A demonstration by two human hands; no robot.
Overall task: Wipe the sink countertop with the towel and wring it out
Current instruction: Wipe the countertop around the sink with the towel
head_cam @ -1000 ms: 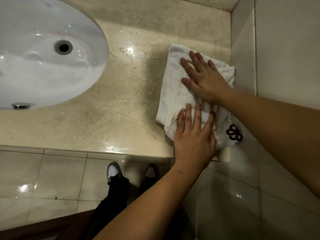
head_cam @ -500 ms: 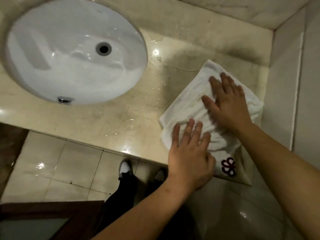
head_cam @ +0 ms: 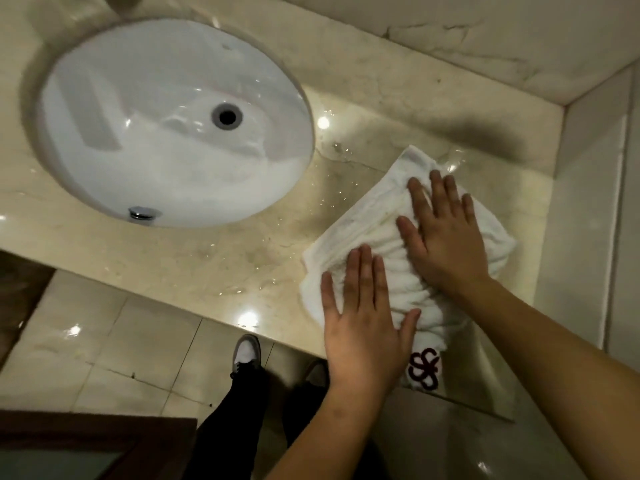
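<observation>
A white towel [head_cam: 363,223] with a dark red flower emblem lies bunched on the wet beige marble countertop [head_cam: 214,251], right of the basin. One corner with the emblem hangs over the front edge. My left hand [head_cam: 363,320] presses flat on the towel's near part, fingers straight. My right hand [head_cam: 446,233] presses flat on its far part, fingers spread. Water drops glisten on the stone left of the towel.
A white oval sink basin [head_cam: 173,123] with a drain and a chrome overflow fitting fills the counter's left. A tiled side wall [head_cam: 585,202] stands close on the right, a marble backsplash [head_cam: 450,39] behind. Below are floor tiles and my shoes [head_cam: 246,351].
Both hands have slid the towel leftward, away from the right wall, and it has bunched into folds between them. The view has swung so more of the basin shows.
</observation>
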